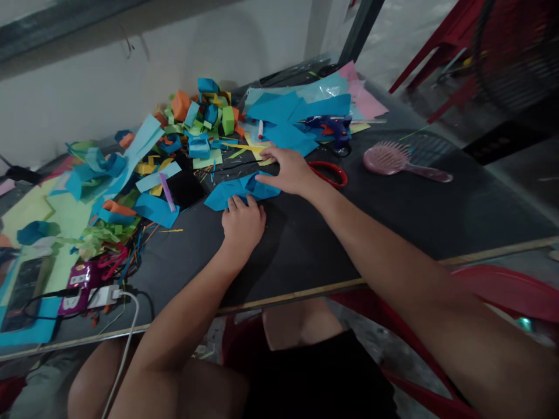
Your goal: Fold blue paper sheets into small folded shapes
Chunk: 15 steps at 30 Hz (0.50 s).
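A creased blue sheet of paper (233, 189) lies on the dark table in front of me, with folded flaps standing up a little. My left hand (243, 224) presses curled fingers onto its near edge; the thumb is tucked out of clear sight. Over its right end reaches my right hand (288, 169), thumb touching the paper and the other fingers stretched apart from it toward a yellow paper strip (244, 146). Just right of that hand, red-handled scissors (332, 173) lie partly behind my wrist.
Paper rings and scraps (198, 119) heap up at the back. A glue gun (329, 125) rests on blue sheets, and a pink hairbrush (386, 158) lies to the right. At left are a purple power socket (81, 282), a white cable (133, 320) and a phone (24, 291).
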{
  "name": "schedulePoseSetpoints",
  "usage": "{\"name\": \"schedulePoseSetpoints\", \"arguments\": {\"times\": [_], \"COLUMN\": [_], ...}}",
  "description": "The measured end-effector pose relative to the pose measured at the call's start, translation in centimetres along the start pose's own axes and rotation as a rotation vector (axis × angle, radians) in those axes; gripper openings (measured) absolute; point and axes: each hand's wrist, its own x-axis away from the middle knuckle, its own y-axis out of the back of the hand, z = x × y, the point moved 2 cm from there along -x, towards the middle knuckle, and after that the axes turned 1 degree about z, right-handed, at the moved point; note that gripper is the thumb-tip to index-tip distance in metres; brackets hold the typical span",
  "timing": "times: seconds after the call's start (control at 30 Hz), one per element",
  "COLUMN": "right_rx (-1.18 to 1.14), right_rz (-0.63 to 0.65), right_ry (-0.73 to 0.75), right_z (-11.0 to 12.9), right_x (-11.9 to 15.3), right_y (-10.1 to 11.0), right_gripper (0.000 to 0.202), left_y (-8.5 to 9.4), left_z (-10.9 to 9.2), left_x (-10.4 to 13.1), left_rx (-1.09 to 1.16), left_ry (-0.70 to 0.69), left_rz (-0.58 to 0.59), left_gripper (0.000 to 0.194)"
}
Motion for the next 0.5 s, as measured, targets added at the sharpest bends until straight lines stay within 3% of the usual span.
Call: {"name": "schedulePoseSetpoints", "arguments": {"times": [0.17, 0.37, 0.43, 0.5], "right_rx": [-0.173, 0.038, 0.028, -0.028], "right_rz": [0.128, 0.282, 0.329, 0.301], "right_ry": [-0.180, -0.185, -0.168, -0.150], "right_z": [-0.5, -0.1, -0.2, -0.4], "right_x": [-0.1, -0.2, -0.2, -0.4], "right_y": [0.1, 0.1, 0.0, 0.1], "right_gripper": [0.042, 0.030, 0.025, 0.019], "left_y": [0.1, -1.2, -1.4, -1.1], "left_z": [1.0, 2.2, 2.3, 2.5], "left_x": [-0.9, -2.0, -1.9, -1.7], "left_rx": [0.115, 0.184, 0.226, 0.331], "left_ry": [-0.083, -0.265, -0.315, -0.324], "left_rz": [0.031, -0.094, -0.178, -0.360], "left_gripper": [0.043, 0.030, 0.028, 0.023]}}
